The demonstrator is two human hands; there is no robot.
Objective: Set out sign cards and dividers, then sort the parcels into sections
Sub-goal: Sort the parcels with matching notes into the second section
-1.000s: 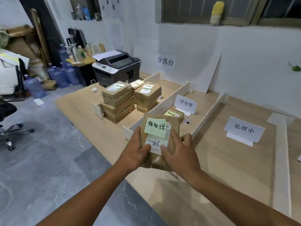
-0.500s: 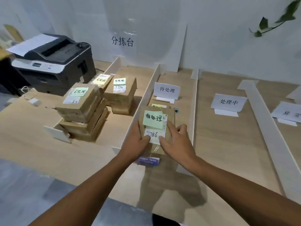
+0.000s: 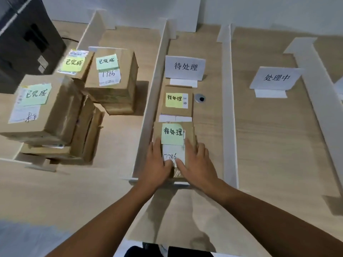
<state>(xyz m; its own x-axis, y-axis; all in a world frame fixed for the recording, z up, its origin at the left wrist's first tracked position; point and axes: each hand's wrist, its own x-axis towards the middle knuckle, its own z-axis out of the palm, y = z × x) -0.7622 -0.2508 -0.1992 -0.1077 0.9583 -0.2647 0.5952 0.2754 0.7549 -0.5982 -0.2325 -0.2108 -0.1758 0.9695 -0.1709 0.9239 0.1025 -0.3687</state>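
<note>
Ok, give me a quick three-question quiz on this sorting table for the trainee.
1. True or false: the parcel under the left hand and right hand carries no sticky note.
2. Its label's handwritten number: A 7786, B 1234, C 5501.
3. Fill in: the small round object lies to the ___ of the yellow-noted parcel.
Key: 1 false; 2 A; 3 right.

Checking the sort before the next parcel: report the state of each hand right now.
Left hand: open, fingers flat on the parcel.
Right hand: open, fingers flat on the same parcel.
</note>
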